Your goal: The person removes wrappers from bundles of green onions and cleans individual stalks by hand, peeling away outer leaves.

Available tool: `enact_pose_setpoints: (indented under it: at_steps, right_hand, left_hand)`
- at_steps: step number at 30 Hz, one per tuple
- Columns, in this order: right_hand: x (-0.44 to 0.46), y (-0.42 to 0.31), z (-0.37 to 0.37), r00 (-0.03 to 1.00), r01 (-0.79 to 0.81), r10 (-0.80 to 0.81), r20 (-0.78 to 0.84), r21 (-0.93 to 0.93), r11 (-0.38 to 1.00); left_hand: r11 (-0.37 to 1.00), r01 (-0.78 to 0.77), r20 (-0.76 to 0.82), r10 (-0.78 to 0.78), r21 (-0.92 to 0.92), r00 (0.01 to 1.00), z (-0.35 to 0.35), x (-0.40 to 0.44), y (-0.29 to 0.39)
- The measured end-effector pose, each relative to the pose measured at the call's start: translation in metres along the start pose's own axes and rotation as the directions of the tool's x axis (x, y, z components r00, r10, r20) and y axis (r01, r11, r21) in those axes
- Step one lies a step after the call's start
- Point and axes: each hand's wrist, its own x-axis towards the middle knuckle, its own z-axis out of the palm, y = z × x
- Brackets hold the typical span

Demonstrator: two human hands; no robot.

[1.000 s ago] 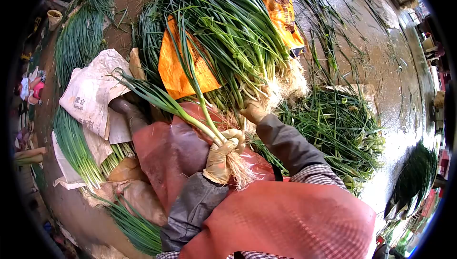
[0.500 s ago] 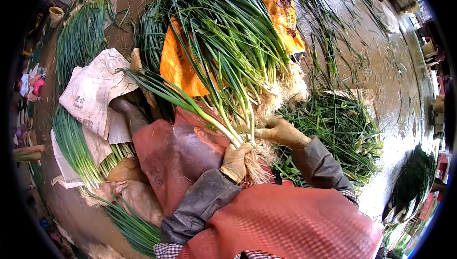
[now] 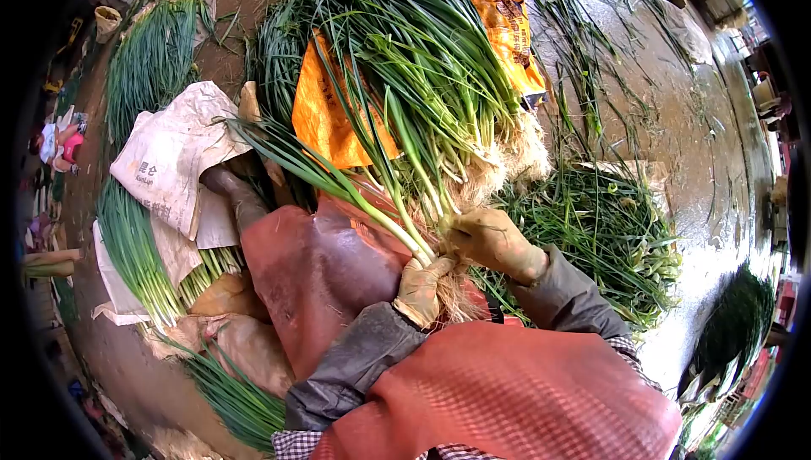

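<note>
My left hand (image 3: 421,289), in a tan glove, is closed around the white lower ends of a few green onions (image 3: 384,219). Their pale roots hang down beside it, and their green leaves point up and left. My right hand (image 3: 497,244), gloved too, is closed at the white base of another green onion (image 3: 431,194) just above the left hand; its fingertips are partly hidden. Beyond both hands lies a large heap of green onions (image 3: 422,63) with roots to the right, on an orange sack (image 3: 325,114). A red apron (image 3: 498,384) covers my lap.
Loose trimmed leaves (image 3: 600,240) are piled to the right. At left, a white sack (image 3: 173,156) lies near sorted onion bundles (image 3: 139,261). Another bundle (image 3: 160,54) is at upper left. A dark green pile (image 3: 735,325) sits far right on the wet floor (image 3: 701,181).
My right hand has moved slightly down and closed on the base of an onion that stood upright beside the left hand's onions. The left hand keeps its grip. The view has shifted slightly.
</note>
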Motion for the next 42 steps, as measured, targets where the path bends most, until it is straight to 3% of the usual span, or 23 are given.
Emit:
enact_pose_setpoints:
  at_steps: [2, 3, 6, 9, 11, 14, 15, 17, 18, 19, 20, 21, 23, 24, 25, 27, 29, 30, 31, 33, 35, 37, 42]
  right_hand:
    - [-0.017, -0.011, -0.014, 0.993, -0.074, 0.1, -0.064, 0.328, 0.942]
    - [-0.028, -0.017, -0.023, 0.93, -0.352, 0.35, 0.112, 0.544, 0.762]
    - [-0.02, -0.012, -0.037, 0.771, -0.571, 0.581, 0.262, 0.689, 0.447]
    - [0.008, 0.005, 0.02, 0.933, -0.338, 0.306, 0.187, 0.749, 0.571]
    - [0.014, 0.001, 0.022, 0.903, -0.429, 0.353, 0.244, 0.507, 0.748]
    - [0.007, -0.007, 0.006, 0.996, -0.04, 0.044, -0.077, 0.055, 0.998]
    - [0.001, -0.004, 0.0, 0.995, -0.048, 0.052, -0.081, 0.047, 0.998]
    - [-0.018, -0.003, -0.017, 0.988, -0.144, 0.154, 0.007, 0.405, 0.903]
    - [-0.038, -0.008, -0.032, 0.946, -0.321, 0.288, 0.146, 0.533, 0.783]
    - [-0.057, -0.005, -0.042, 0.956, -0.293, 0.251, 0.153, 0.574, 0.765]
    - [-0.077, -0.004, -0.053, 0.889, -0.45, 0.381, 0.256, 0.645, 0.617]
    - [-0.107, 0.019, -0.056, 0.805, -0.591, 0.423, 0.416, 0.618, 0.519]
    - [-0.168, 0.054, -0.058, 0.393, -0.888, 0.623, 0.677, 0.104, 0.448]
    - [-0.228, 0.12, -0.033, 0.406, -0.397, 0.395, 0.824, -0.23, 0.888]
    - [-0.287, 0.185, -0.009, 0.389, 0.34, 0.139, 0.911, -0.282, 0.897]
    - [-0.298, 0.205, -0.015, 0.341, -0.155, 0.704, 0.623, -0.701, 0.696]
    - [-0.179, 0.156, -0.002, 0.758, -0.346, 0.594, 0.269, -0.607, 0.716]
    - [-0.125, 0.143, 0.011, 0.866, -0.435, 0.495, 0.078, -0.373, 0.82]
    - [-0.085, 0.161, 0.047, 0.917, -0.399, 0.383, -0.115, -0.193, 0.897]
    - [0.002, 0.163, 0.097, 0.928, -0.269, 0.185, -0.325, -0.236, 0.934]
    - [0.047, 0.176, 0.124, 0.912, -0.409, 0.388, -0.133, -0.224, 0.884]
    - [0.062, 0.152, 0.104, 0.802, -0.594, 0.594, 0.066, 0.203, 0.779]
    - [0.024, 0.05, 0.004, 0.786, -0.585, 0.565, 0.25, 0.595, 0.551]
  left_hand:
    - [1.0, 0.007, 0.002, -0.007, -0.012, 1.0, -0.003, 0.003, -0.002]
    - [1.0, 0.011, -0.009, -0.011, -0.027, 1.0, -0.005, 0.002, -0.003]
    - [0.989, 0.097, 0.036, -0.094, -0.11, 0.995, -0.005, -0.005, 0.006]
    - [0.959, 0.141, 0.038, -0.136, -0.247, 0.99, -0.001, -0.005, 0.007]
    - [0.993, 0.008, 0.049, -0.002, -0.122, 0.999, -0.006, -0.006, 0.001]
    - [1.0, -0.024, 0.012, 0.024, -0.003, 1.0, 0.007, -0.009, 0.004]
    - [0.997, -0.05, 0.017, 0.049, 0.055, 0.999, 0.011, -0.009, 0.004]
    - [0.996, -0.038, 0.009, 0.037, 0.078, 0.999, 0.006, -0.002, -0.001]
    - [0.993, 0.024, -0.004, -0.024, 0.111, 1.0, 0.003, -0.003, 0.001]
    - [0.994, 0.028, -0.005, -0.028, 0.105, 1.0, 0.003, -0.003, -0.001]
    - [0.994, 0.021, -0.028, -0.018, 0.104, 0.999, 0.003, -0.003, -0.001]
    - [0.994, 0.014, -0.049, -0.009, 0.108, 0.999, 0.002, -0.003, 0.0]
    - [0.989, 0.029, -0.036, -0.024, 0.146, 0.999, -0.002, -0.004, 0.003]
    - [0.995, 0.021, -0.012, -0.02, 0.095, 1.0, -0.005, -0.005, 0.002]
    - [0.999, 0.009, 0.016, -0.01, 0.043, 1.0, -0.007, -0.003, 0.001]
    - [1.0, 0.025, 0.069, -0.024, -0.009, 0.997, -0.007, -0.002, 0.005]
    - [0.996, 0.072, 0.013, -0.071, -0.056, 0.997, -0.003, -0.007, 0.013]
    - [0.992, 0.098, 0.027, -0.096, -0.081, 0.995, -0.008, -0.007, 0.015]
    - [0.995, 0.082, -0.011, -0.083, -0.052, 0.997, -0.006, -0.007, 0.016]
    - [0.991, 0.118, -0.006, -0.118, -0.056, 0.993, -0.013, -0.007, 0.014]
    - [0.998, 0.044, 0.067, -0.041, -0.044, 0.997, -0.018, -0.004, 0.009]
    - [0.99, -0.134, 0.071, 0.13, 0.048, 0.989, -0.017, -0.001, 0.006]
    - [0.983, -0.133, -0.151, 0.151, 0.125, 0.977, -0.003, 0.014, -0.011]
